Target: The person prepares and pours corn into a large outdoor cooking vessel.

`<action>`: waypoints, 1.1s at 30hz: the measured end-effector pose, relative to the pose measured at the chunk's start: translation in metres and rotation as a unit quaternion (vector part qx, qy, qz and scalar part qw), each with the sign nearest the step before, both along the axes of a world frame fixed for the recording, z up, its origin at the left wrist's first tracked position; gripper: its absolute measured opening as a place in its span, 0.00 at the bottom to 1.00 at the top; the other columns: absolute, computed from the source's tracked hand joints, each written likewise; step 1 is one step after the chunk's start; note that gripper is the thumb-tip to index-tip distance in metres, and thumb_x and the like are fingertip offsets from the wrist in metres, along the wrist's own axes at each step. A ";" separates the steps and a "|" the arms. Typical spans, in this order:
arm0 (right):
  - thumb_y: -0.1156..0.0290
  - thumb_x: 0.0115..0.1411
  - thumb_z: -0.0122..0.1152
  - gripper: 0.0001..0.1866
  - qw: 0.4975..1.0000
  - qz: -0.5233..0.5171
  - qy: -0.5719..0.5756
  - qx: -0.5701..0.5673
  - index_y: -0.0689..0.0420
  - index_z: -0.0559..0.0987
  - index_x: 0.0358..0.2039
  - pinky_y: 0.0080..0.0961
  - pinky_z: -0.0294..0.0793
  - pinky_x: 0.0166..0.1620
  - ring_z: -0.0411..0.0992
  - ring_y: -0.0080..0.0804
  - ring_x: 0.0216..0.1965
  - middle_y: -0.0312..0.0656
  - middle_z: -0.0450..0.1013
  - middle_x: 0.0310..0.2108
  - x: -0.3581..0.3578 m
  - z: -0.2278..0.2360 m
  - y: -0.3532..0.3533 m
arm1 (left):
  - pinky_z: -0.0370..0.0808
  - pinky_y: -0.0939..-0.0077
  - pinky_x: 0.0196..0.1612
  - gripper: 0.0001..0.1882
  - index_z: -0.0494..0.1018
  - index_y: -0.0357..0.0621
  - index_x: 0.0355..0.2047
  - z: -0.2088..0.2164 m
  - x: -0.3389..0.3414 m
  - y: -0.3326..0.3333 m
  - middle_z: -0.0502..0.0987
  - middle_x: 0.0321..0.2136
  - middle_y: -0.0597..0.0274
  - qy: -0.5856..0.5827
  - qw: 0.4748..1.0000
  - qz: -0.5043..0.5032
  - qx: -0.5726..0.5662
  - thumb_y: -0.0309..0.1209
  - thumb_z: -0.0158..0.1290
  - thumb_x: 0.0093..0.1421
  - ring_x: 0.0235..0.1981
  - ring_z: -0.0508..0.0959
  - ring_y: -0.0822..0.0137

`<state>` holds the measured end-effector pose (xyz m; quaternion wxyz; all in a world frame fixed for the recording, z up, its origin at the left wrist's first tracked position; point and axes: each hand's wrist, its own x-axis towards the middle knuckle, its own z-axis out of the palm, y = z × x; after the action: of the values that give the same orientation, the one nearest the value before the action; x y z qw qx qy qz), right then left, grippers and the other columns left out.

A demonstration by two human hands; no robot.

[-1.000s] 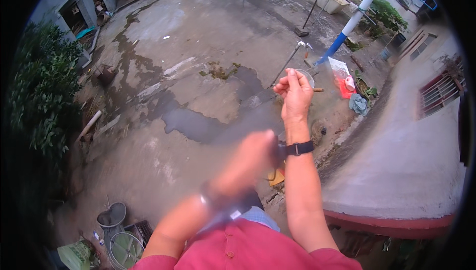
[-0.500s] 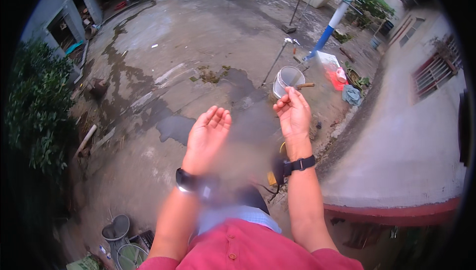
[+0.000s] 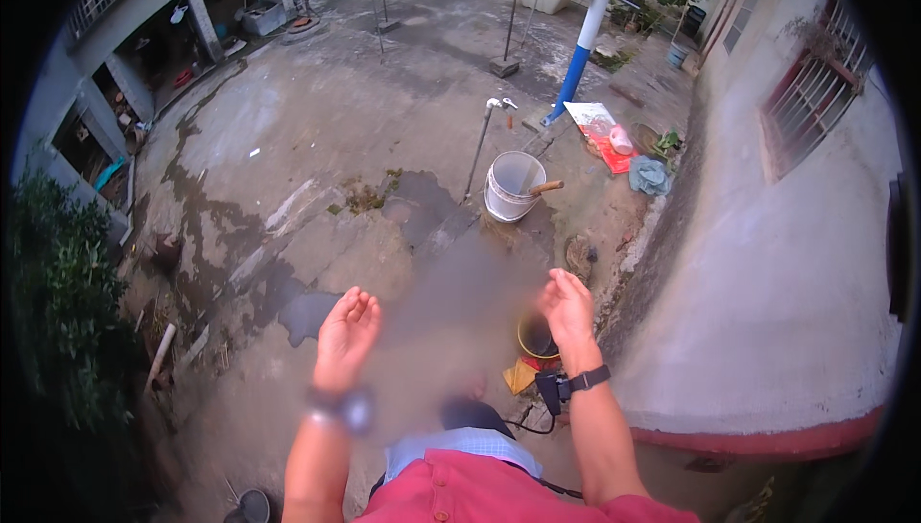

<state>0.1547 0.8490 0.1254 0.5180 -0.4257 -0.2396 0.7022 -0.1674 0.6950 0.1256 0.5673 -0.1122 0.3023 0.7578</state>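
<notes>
Both my hands are held out in front of me over the concrete yard, and nothing shows in either. My left hand (image 3: 347,339) is open, palm turned inward with slightly bent fingers. My right hand (image 3: 570,312) is open too, its fingers loosely extended. Beside and partly behind the right hand sits a dark, yellow-rimmed container (image 3: 525,339). Close by the right wrist lies a yellow and orange piece (image 3: 521,376) whose kind I cannot tell. Farther out stands a white bucket (image 3: 501,199) with a wooden handle (image 3: 548,187) sticking out over its rim.
A standpipe tap (image 3: 483,139) rises behind the bucket, near a blue and white pole (image 3: 573,80). A red and white board (image 3: 594,130) carries a pink jug (image 3: 621,140) beside a grey-blue plastic bag (image 3: 650,177). A pale wall (image 3: 748,302) borders the right, bushes (image 3: 67,302) the left.
My view has tilted up, so the bucket and tap sit lower in the picture. Both hands have moved lower and a little farther apart; the yellow-rimmed container has come into sight.
</notes>
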 end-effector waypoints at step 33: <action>0.66 0.64 0.54 0.08 0.984 -0.107 -0.063 -0.125 0.57 0.74 0.38 0.29 0.77 0.30 0.72 0.28 0.24 0.38 0.72 0.25 0.041 -0.069 0.259 | 0.71 0.64 0.52 0.13 0.68 0.37 0.47 -0.086 -0.012 0.395 0.73 0.43 0.55 -0.144 0.973 -0.180 0.019 0.27 0.46 0.63 0.44 0.73 0.58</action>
<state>0.1962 1.1078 0.0565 0.5166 -0.5536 -0.1350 0.6391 -0.1794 1.0902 0.0395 0.7337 -0.1529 0.2180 0.6251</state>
